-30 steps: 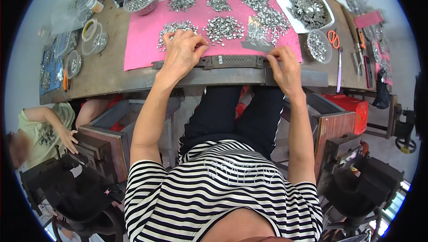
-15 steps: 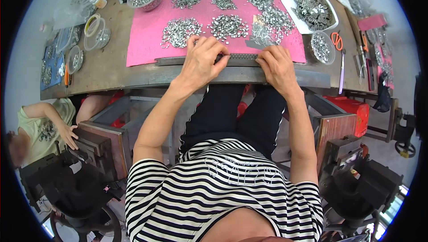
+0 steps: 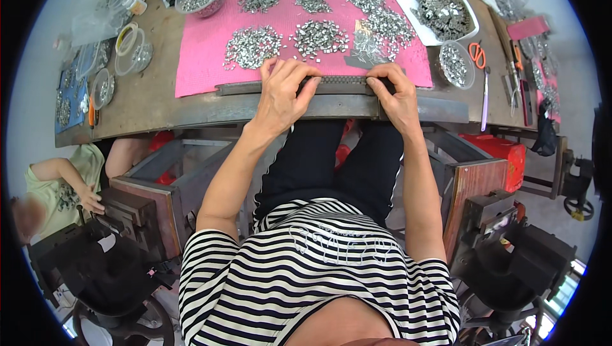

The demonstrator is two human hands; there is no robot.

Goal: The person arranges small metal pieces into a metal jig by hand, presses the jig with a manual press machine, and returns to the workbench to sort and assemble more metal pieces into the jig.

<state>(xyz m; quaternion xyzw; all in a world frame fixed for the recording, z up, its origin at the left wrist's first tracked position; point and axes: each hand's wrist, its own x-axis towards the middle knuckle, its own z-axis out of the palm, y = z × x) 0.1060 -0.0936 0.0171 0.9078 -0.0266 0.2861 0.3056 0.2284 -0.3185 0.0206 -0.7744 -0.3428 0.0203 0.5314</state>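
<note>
A dark, narrow segmented strip (image 3: 344, 81) lies along a long grey metal bar (image 3: 239, 87) near the table's front edge. My left hand (image 3: 284, 94) is closed over the strip's left part, thumb and forefinger coming together there; its fingertips partly hide what they grip. At the strip's right end my right hand (image 3: 396, 96) pinches with thumb and forefinger, the other fingers curled. Beyond the hands, several heaps of small silvery metal pieces (image 3: 320, 37) rest on a pink mat (image 3: 197, 59). A grey flat piece (image 3: 360, 62) lies beside thin silvery pins (image 3: 368, 45).
A white tray (image 3: 405, 9) of metal pieces and a clear round tub (image 3: 454, 64) stand at right, near orange-handled scissors (image 3: 477, 55) and a purple-handled tool (image 3: 485, 100). More tubs (image 3: 134, 53) stand at left. Another person's hand (image 3: 91, 199) is at a machine, lower left.
My right hand has turned slightly, its thumb now showing more plainly at the strip's end. The left hand stays over the strip. The whole view has shifted a little.
</note>
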